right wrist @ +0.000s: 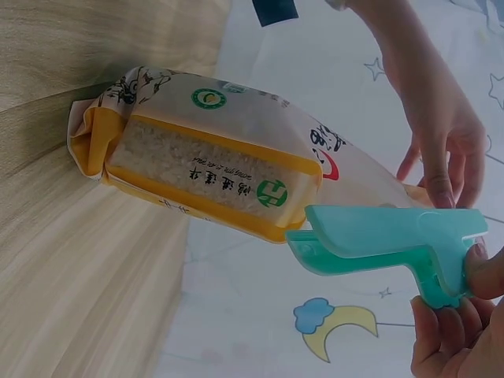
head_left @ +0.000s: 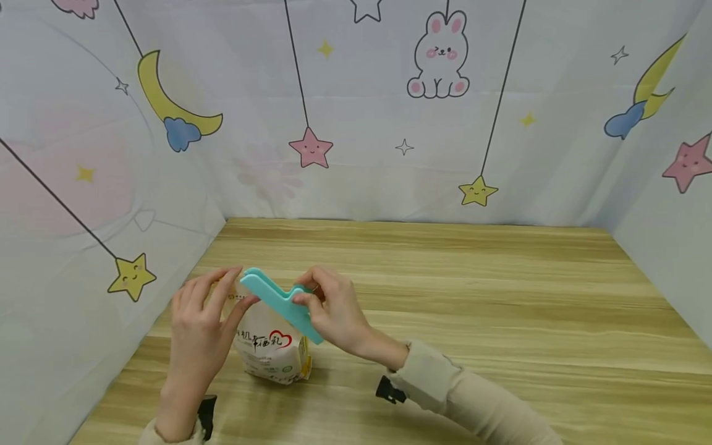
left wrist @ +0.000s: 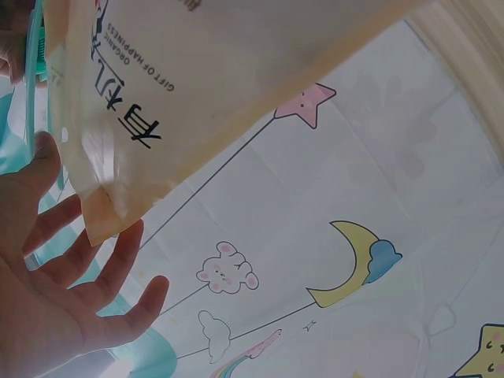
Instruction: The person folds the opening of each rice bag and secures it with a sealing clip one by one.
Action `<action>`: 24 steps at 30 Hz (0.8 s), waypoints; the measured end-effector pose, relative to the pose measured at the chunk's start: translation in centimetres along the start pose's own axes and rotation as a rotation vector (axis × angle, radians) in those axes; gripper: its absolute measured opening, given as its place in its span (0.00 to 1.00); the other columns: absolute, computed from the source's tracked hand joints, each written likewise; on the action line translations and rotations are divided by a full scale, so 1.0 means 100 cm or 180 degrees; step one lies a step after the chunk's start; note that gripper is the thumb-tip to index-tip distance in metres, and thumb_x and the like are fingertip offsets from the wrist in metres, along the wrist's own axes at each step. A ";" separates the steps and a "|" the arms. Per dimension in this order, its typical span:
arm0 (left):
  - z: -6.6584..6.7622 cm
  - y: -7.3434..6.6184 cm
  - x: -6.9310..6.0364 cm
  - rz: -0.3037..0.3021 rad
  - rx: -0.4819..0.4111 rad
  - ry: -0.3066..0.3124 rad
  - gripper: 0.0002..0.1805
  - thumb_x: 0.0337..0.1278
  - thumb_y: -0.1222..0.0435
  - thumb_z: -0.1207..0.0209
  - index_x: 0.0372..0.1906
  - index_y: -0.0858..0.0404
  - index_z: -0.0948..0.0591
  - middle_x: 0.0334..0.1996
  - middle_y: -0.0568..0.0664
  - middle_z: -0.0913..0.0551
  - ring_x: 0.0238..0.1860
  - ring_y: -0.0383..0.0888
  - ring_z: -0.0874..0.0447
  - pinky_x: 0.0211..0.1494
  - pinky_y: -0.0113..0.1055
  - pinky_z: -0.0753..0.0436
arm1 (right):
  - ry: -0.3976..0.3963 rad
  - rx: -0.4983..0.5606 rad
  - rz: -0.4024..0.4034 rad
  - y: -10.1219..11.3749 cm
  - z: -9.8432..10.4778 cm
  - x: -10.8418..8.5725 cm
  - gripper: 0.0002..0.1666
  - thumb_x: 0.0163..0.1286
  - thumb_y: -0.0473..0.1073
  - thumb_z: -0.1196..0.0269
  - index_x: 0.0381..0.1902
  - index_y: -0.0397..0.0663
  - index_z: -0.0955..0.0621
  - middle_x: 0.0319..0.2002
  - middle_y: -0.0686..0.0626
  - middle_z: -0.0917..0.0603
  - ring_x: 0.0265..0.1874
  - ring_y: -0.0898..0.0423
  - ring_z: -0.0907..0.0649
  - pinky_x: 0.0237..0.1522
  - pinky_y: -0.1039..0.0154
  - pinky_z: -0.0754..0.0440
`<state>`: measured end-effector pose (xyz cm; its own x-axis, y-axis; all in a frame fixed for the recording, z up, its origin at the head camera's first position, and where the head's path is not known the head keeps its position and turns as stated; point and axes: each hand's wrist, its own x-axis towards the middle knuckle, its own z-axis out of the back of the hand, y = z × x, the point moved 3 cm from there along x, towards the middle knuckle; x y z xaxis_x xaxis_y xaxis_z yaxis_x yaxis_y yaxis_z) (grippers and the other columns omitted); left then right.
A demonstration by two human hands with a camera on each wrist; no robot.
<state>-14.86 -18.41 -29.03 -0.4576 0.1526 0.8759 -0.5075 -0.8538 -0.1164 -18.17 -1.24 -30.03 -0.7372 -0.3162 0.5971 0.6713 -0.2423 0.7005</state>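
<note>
A white rice bag [head_left: 267, 352] with a yellow side panel stands upright on the table. Through a window in the panel, white rice [right wrist: 201, 161] shows. My left hand [head_left: 200, 318] holds the bag's top corner, thumb on one side and fingers on the other; in the left wrist view, that corner [left wrist: 110, 213] lies against the fingers. A teal bag clip [head_left: 283, 303] lies across the bag's top, its two long arms slightly apart at the end. My right hand [head_left: 334, 309] pinches the clip's handles between thumb and fingers. Whether the bag's edge sits between the arms, I cannot tell.
The wood-grain table [head_left: 473, 296] extends to the right and behind the bag. A white curtain [head_left: 378, 111] printed with stars, moons and a rabbit hangs round the back and sides. Black straps [head_left: 391, 390] sit at both wrists.
</note>
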 end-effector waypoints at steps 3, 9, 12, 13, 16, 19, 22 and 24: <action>0.000 0.000 0.000 -0.0002 -0.0008 -0.0016 0.30 0.53 0.46 0.52 0.45 0.69 0.22 0.38 0.62 0.22 0.38 0.58 0.27 0.40 0.51 0.32 | -0.0013 -0.0016 -0.0008 0.000 -0.001 0.001 0.05 0.56 0.32 0.39 0.31 0.36 0.24 0.28 0.43 0.20 0.19 0.57 0.24 0.21 0.78 0.27; 0.000 0.001 0.000 0.0003 -0.0041 -0.0024 0.30 0.52 0.47 0.51 0.46 0.69 0.23 0.37 0.62 0.22 0.38 0.58 0.27 0.41 0.50 0.32 | 0.0000 -0.0027 -0.0056 -0.002 -0.003 0.002 0.06 0.56 0.32 0.39 0.32 0.36 0.24 0.28 0.43 0.21 0.19 0.58 0.25 0.21 0.77 0.27; 0.000 0.001 0.000 0.0002 -0.0044 -0.0022 0.30 0.52 0.47 0.51 0.47 0.69 0.23 0.37 0.62 0.22 0.38 0.58 0.27 0.41 0.50 0.32 | 0.0012 -0.0008 -0.0092 -0.002 -0.004 0.002 0.06 0.56 0.31 0.38 0.32 0.35 0.24 0.28 0.43 0.21 0.19 0.59 0.25 0.21 0.77 0.27; 0.000 0.001 -0.001 0.0002 -0.0044 -0.0023 0.30 0.51 0.47 0.51 0.46 0.69 0.23 0.37 0.62 0.22 0.38 0.58 0.27 0.41 0.51 0.32 | 0.0016 -0.0003 -0.0100 -0.003 -0.005 0.002 0.06 0.55 0.31 0.38 0.31 0.35 0.24 0.28 0.43 0.21 0.19 0.59 0.25 0.21 0.77 0.27; 0.000 0.001 -0.001 -0.0002 -0.0050 -0.0022 0.30 0.51 0.47 0.51 0.47 0.69 0.23 0.37 0.62 0.22 0.38 0.58 0.27 0.41 0.50 0.32 | 0.0018 0.0008 -0.0116 -0.003 -0.006 0.003 0.06 0.56 0.31 0.38 0.32 0.35 0.24 0.28 0.43 0.21 0.19 0.58 0.25 0.21 0.77 0.27; 0.001 0.001 -0.001 -0.0009 -0.0070 -0.0016 0.30 0.51 0.47 0.51 0.47 0.69 0.23 0.37 0.62 0.22 0.37 0.58 0.27 0.41 0.50 0.32 | 0.0019 0.0013 -0.0114 -0.003 -0.007 0.003 0.06 0.56 0.31 0.39 0.32 0.35 0.24 0.29 0.42 0.21 0.19 0.58 0.24 0.21 0.77 0.27; 0.001 0.001 -0.001 -0.0013 -0.0098 -0.0016 0.30 0.51 0.48 0.51 0.48 0.69 0.23 0.37 0.62 0.21 0.37 0.58 0.27 0.41 0.50 0.32 | 0.0021 0.0008 -0.0118 -0.003 -0.008 0.003 0.06 0.56 0.31 0.39 0.32 0.35 0.24 0.29 0.42 0.21 0.19 0.57 0.24 0.21 0.77 0.27; 0.002 0.000 0.000 0.0019 -0.0124 -0.0012 0.30 0.51 0.48 0.51 0.48 0.69 0.24 0.37 0.62 0.21 0.37 0.58 0.27 0.41 0.50 0.32 | 0.0026 0.0007 -0.0133 -0.004 -0.009 0.003 0.06 0.56 0.31 0.39 0.33 0.35 0.24 0.29 0.42 0.21 0.19 0.58 0.24 0.21 0.78 0.27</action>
<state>-14.74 -18.52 -29.00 -0.4580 0.1457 0.8769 -0.5329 -0.8346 -0.1396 -18.62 -2.10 -30.48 -0.7640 -0.3133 0.5641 0.6397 -0.2536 0.7256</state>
